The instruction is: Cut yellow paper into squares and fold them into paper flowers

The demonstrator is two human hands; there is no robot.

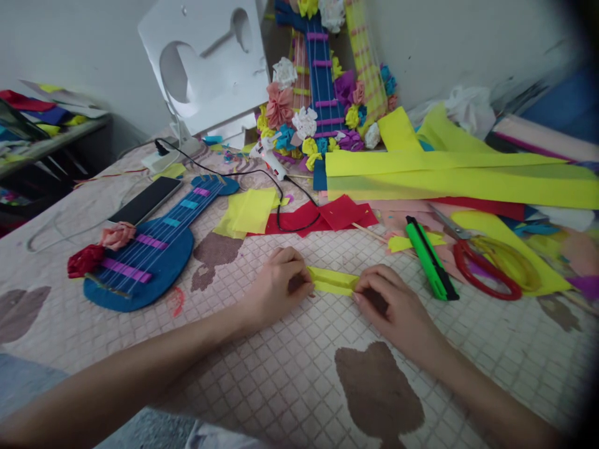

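Observation:
A small strip of yellow crepe paper, with a lengthwise fold, stretches between my two hands just above the patterned tablecloth. My left hand pinches its left end, and my right hand pinches the right end with thumb and forefinger. Beyond the left hand lie yellow paper squares; red paper pieces lie a little farther right. Closest to the right hand is a green box cutter, with red-handled scissors beside it.
At left, a blue toy guitar with paper roses lies beside a phone. A white glue gun trails a black cord. Long yellow paper strips lie at back right, near an upright flower-decorated guitar and white foam.

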